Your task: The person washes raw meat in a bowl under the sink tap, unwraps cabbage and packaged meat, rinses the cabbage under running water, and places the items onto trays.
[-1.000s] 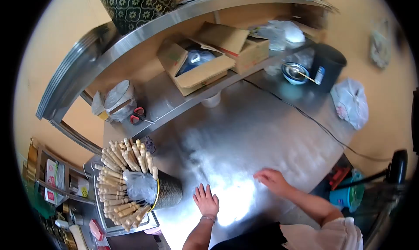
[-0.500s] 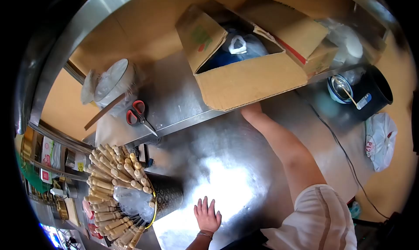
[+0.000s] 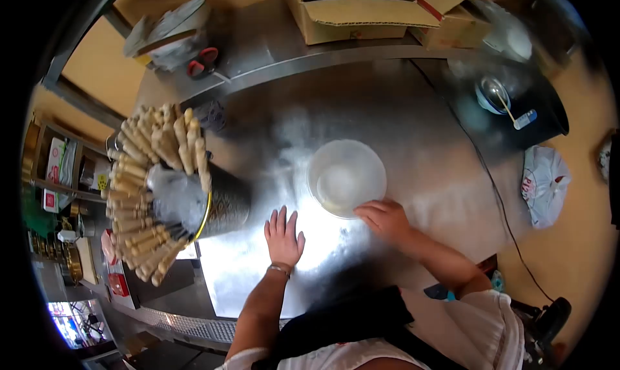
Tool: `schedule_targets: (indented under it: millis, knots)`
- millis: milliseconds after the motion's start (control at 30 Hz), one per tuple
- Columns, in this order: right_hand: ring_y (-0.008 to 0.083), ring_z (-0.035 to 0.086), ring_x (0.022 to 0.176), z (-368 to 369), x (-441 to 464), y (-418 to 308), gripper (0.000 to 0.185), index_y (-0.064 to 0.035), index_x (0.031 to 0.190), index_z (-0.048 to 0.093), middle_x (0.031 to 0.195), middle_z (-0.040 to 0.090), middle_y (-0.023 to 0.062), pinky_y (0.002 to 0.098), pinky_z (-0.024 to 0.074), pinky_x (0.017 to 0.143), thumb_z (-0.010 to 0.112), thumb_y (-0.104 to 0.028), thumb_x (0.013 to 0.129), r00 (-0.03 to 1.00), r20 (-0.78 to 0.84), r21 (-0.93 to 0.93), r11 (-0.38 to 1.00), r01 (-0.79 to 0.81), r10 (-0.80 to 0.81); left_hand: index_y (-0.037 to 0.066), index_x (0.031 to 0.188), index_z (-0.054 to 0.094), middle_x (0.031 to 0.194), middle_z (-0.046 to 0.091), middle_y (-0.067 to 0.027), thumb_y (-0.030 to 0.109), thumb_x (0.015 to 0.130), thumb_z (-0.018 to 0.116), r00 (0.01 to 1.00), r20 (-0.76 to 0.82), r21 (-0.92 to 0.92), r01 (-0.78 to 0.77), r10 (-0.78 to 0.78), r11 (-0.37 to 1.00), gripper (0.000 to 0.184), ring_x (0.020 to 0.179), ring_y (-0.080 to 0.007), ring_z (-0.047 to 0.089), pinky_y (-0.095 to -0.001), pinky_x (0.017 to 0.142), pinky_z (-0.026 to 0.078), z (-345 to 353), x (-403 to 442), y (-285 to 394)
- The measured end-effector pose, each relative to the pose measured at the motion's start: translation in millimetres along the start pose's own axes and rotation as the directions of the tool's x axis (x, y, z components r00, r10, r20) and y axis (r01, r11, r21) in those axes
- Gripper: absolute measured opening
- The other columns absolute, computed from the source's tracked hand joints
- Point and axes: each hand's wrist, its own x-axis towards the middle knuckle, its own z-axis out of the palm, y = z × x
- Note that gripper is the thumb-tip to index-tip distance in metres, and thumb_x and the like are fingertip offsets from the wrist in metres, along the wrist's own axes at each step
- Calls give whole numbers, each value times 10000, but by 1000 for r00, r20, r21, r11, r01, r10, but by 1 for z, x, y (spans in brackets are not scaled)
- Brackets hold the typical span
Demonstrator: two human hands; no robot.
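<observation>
A round, translucent plastic tub [image 3: 347, 176] is over the steel worktop, in front of me. At its near right edge, my right hand [image 3: 385, 221] has its fingers closed on the rim. My left hand [image 3: 283, 239] is laid palm down on the shiny worktop [image 3: 245, 273], fingers spread, and holds nothing. To its left stands a dark patterned bucket [image 3: 226, 205], packed with many wooden-handled tools [image 3: 139, 195] around a clear plastic bag.
On the raised shelf are an open cardboard box [image 3: 361, 18], red-handled scissors [image 3: 203, 62] and a plastic-wrapped container [image 3: 174, 41]. A black cable [image 3: 475, 144] crosses the right side. Beyond it are a black bin [image 3: 549, 105], a small bowl [image 3: 491, 95] and a white bag [image 3: 544, 186].
My right hand has come back from under the shelf, and the translucent tub is now in it. My left hand stays flat on the worktop. The view has shifted.
</observation>
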Motion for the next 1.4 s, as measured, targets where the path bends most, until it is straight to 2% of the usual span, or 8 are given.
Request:
schedule_targets:
  millis: [233, 300, 333, 400, 533, 667, 800, 1400]
  knots:
    - [142, 621, 774, 1, -76, -106, 80, 7, 902, 618, 859, 643, 92, 261, 497, 701, 578, -4, 833, 868, 168, 630, 627, -459, 467, 115, 1324, 402, 1408, 319, -121, 443, 776, 567, 958, 286, -583, 174, 0, 793, 659, 1292, -335, 293, -484, 1050, 231, -7, -1, -33]
    - [155, 624, 778, 2, -86, -124, 83, 9, 905, 611, 845, 634, 89, 266, 500, 718, 598, -3, 824, 896, 148, 705, 591, -392, 419, 103, 1402, 266, 1431, 285, -132, 513, 705, 664, 899, 429, -892, 406, -87, -198, 902, 1317, -320, 273, -422, 1068, 237, -100, -23, 17]
    - [155, 624, 778, -2, -89, -133, 83, 9, 905, 611, 845, 634, 89, 266, 500, 718, 598, -3, 824, 894, 172, 704, 583, -405, 413, 103, 1402, 266, 1431, 285, -132, 513, 705, 664, 893, 436, -889, 409, -108, -208, 902, 1317, -320, 273, -422, 1068, 237, -114, -38, 23]
    - [169, 634, 801, -10, -86, -143, 87, 3, 913, 609, 867, 632, 80, 264, 505, 728, 601, -11, 828, 952, 242, 567, 769, -297, 189, 88, 1430, 160, 1438, 262, -155, 492, 593, 775, 957, 264, -875, 184, 123, 449, 1114, 1340, -310, 238, -380, 1076, 233, -132, -67, 28]
    - [170, 648, 809, -10, -83, -153, 97, 3, 928, 606, 952, 626, 115, 258, 524, 702, 603, -9, 832, 864, 503, 662, 655, -365, -27, 82, 1431, 149, 1430, 271, -176, 438, 503, 837, 968, 228, -851, 148, 101, 503, 1209, 1330, -325, 259, -395, 1086, 215, -156, -97, 15]
    - [147, 651, 765, -7, -75, -162, 156, -55, 965, 638, 941, 637, 64, 242, 522, 684, 658, -100, 817, 676, 730, 526, 718, -455, -107, 107, 1442, 136, 1374, 367, -165, 526, 451, 839, 953, 299, -942, 285, 54, 175, 1285, 1293, -305, 337, -412, 1060, 265, -141, -127, 10]
    - [159, 637, 707, -24, -43, -195, 168, -79, 947, 650, 872, 632, 43, 240, 499, 625, 673, -175, 811, 573, 808, 283, 943, -175, -136, 106, 1438, 158, 1347, 402, -174, 417, 506, 837, 967, 255, -938, 246, 4, 246, 1194, 1258, -303, 385, -413, 1040, 303, -151, -144, 20]
    - [214, 574, 665, 10, -36, -226, 111, -83, 710, 595, 689, 574, 38, 321, 462, 596, 615, -150, 797, 748, 623, 362, 932, -16, -229, 12, 1340, 338, 1276, 475, -144, 321, 546, 830, 975, 220, -947, 219, -23, 235, 984, 1203, -260, 433, -332, 1005, 331, -153, -162, 0]
